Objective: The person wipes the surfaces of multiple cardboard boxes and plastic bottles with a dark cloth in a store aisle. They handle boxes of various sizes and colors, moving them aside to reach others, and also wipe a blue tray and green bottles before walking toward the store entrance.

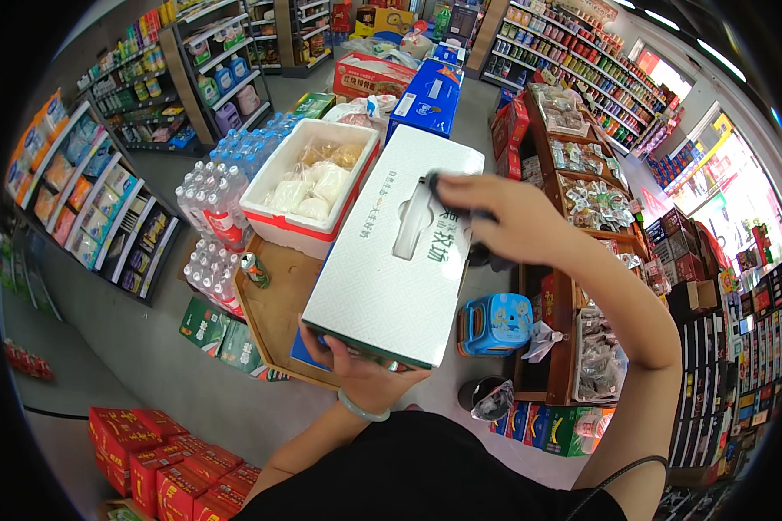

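A white cardboard carton (pixel 365 286) with a carrying handle set in its top lies before me, over a wooden table (pixel 274 312). My left hand (pixel 365 378) grips the near end of the carton from below, its wrist wearing a pale bangle. My right hand (pixel 495 211) is over the carton's right side with a dark, blurred cloth (pixel 453 195) in its fingers, close to the handle. Left of the carton stands a white foam box (pixel 270 218) holding bagged pale food. A drink can (pixel 255 270) is on the table's left part.
Packs of bottled water (pixel 218 202) stand left of the foam box. A blue carton (pixel 427 98) lies beyond the white one. To the right are blue plastic stools (pixel 498 322), a waste bin (pixel 485 397) and a wooden snack rack (pixel 560 286). Red boxes (pixel 169 469) are stacked at lower left.
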Available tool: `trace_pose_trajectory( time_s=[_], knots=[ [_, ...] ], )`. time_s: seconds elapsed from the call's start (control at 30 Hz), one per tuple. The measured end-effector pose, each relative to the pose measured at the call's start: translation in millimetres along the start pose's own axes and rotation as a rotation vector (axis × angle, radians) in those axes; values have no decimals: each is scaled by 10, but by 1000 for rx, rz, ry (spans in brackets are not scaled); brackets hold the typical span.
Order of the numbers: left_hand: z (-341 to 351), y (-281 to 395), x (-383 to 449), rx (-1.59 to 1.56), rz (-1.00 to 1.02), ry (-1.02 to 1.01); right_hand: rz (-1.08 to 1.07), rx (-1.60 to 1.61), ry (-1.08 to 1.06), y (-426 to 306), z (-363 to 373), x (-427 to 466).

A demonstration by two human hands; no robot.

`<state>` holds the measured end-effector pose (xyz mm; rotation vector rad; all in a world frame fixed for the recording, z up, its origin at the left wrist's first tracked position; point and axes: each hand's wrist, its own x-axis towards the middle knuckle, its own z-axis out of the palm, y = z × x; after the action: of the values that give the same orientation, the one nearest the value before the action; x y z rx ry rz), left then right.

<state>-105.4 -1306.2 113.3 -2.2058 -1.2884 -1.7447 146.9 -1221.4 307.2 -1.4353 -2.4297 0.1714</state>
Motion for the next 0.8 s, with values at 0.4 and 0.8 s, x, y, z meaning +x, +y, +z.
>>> trace_pose_trajectory(
  time_s=[0.4, 0.8],
  knots=[
    [-99, 89, 115, 77, 4, -6, 42, -370, 11, 73, -96, -138],
    [-84, 38, 8, -54, -105, -40, 52, 449, 144, -375, -243, 284]
  ],
)
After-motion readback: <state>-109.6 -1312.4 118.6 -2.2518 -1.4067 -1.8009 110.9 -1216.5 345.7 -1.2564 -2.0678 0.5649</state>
